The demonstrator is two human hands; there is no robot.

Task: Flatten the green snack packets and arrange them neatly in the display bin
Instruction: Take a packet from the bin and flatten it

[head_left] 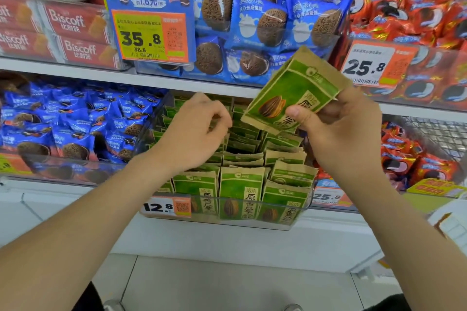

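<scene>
Lower frame: two bare forearms rising from the bottom corners toward frame centre, over a white ledge [227,242].

Centre bottom: clear bin [302,207], front wall transparent, with a price tag [166,207] reading 12.8 at its lower left corner. Inside the bin: green packets [237,194], upright in rows, front row of three facing forward, further rows stacked behind toward the shelf back. Right front packets tilted and uneven; rear rows partly hidden by the hands.

Centre: left hand [194,131], above the middle rows of the bin, fingers curled loosely with thumb near fingertips; whether anything sits between them, cannot tell.

Centre right: right hand [346,129], closed on one held packet [293,93], thumb pressed on its front lower edge, fingers behind. Held packet raised clear of the bin, tilted, top corner pointing to the upper centre of the frame, sunflower seed print visible.

Left of the bin: blue packs [65,129] piled in a neighbouring clear bin. Right of the bin: red packs [414,159], with a wire basket behind.

Upper shelf, left to right: Biscoff boxes [73,35], a blue sign [151,20] marked 35.8, blue cookie packs [262,25], red cookie packs [417,17] with a 25.8 tag [371,65].
</scene>
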